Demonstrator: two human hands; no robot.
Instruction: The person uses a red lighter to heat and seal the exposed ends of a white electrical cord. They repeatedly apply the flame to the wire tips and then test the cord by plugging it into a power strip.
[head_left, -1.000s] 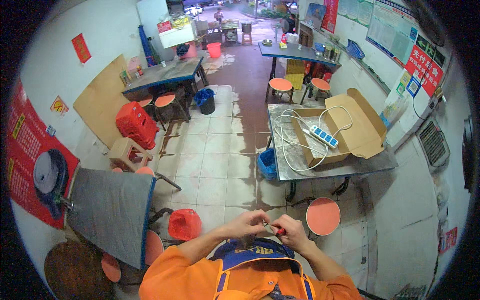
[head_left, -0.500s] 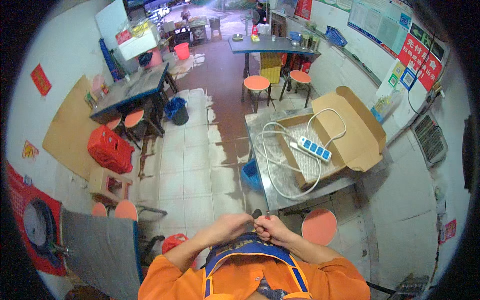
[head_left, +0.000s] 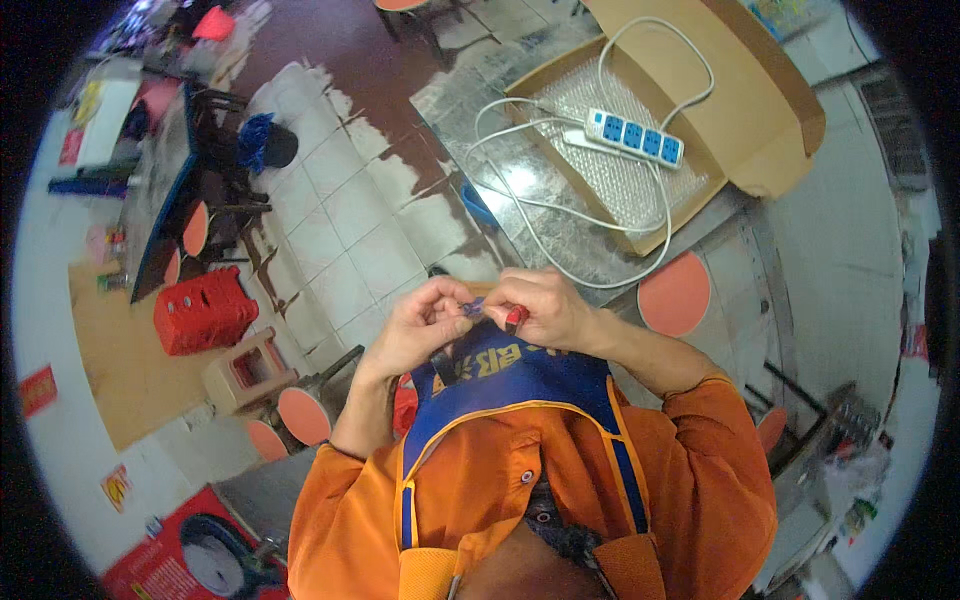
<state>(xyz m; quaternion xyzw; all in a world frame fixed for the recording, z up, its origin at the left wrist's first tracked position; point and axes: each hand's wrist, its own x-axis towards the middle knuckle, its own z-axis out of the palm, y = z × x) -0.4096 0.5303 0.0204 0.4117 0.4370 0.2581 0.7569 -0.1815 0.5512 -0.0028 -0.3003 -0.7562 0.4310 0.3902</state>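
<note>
Tiled floor (head_left: 340,190); table (head_left: 450,110) ahead right, open box (head_left: 760,90) on it. Navy apron (head_left: 540,385) below both hands. Right hand (head_left: 545,308): fingers closed round 1 red-ended piece (head_left: 515,318), red end chestward, visible long axis leaning slightly right, rest hidden. Left hand (head_left: 425,325) beside it: fingers narrow, grip unclear.

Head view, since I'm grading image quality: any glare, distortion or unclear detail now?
Head view: bright glare on the table; head view: black corners, straight edges bowing near the rim; head view: the small item in the left hand is too unclear to identify.
</note>
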